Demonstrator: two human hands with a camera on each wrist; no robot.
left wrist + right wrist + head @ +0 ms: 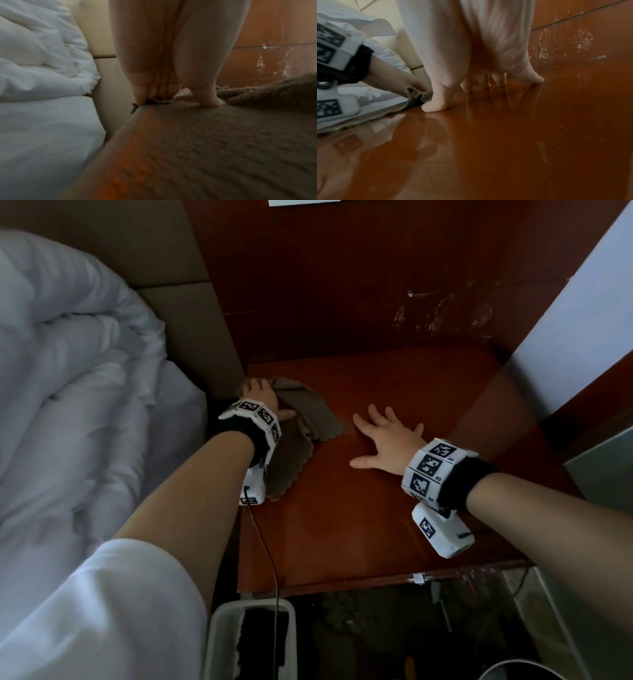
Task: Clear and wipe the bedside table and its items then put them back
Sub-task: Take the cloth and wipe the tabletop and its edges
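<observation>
The reddish-brown bedside table (376, 525) is bare apart from a grey-brown cloth (308, 419) at its far left corner. My left hand (260, 395) lies on the cloth there; in the left wrist view its fingers (154, 93) curl down into the cloth (205, 148) at the table's edge and the thumb presses on it. My right hand (383, 436) rests flat on the table's middle with its fingers spread and holds nothing. In the right wrist view the fingertips (467, 88) touch the glossy table (505, 135), and the bunched cloth (416, 96) lies just left of the thumb.
A white duvet (68, 371) and beige headboard (191, 320) border the table's left side. A scuffed wooden panel (445, 313) rises behind it and a white wall (582, 320) at right. A white bin (219, 638) stands on the floor in front.
</observation>
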